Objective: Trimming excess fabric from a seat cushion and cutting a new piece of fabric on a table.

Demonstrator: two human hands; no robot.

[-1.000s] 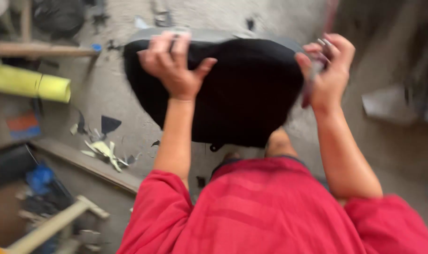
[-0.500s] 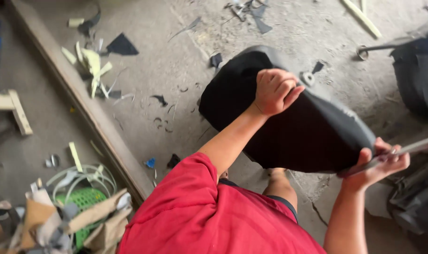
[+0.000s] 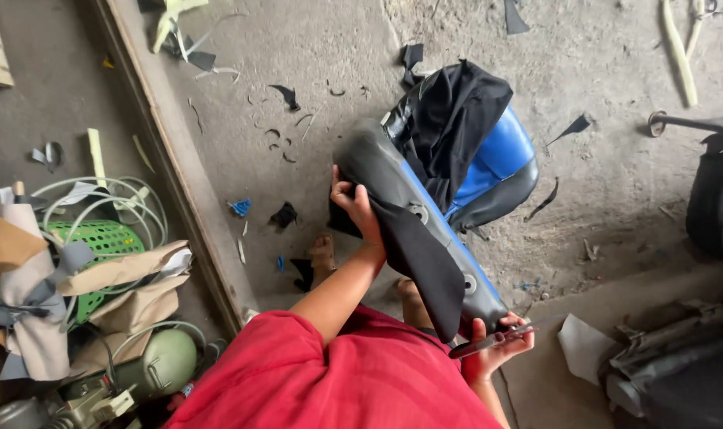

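A black and blue vehicle seat stands on edge on the concrete floor, its blue underside turned up and loose black cover material hanging over it. My left hand grips the seat's black edge along with a flap of the cover. My right hand is closed around a thin dark metal tool and rests against the seat's near end. My red shirt fills the bottom of the view, and my sandalled foot shows beside the seat.
A long wooden plank runs diagonally across the floor at left. Beyond it lie a green basket with white cords, cardboard and fabric scraps, and a green motor-like machine. Black cuttings litter the floor. Dark objects sit at right.
The seat has been turned over from black top side up to blue underside up and set on edge. My left hand shifted to its edge; the view swung right.
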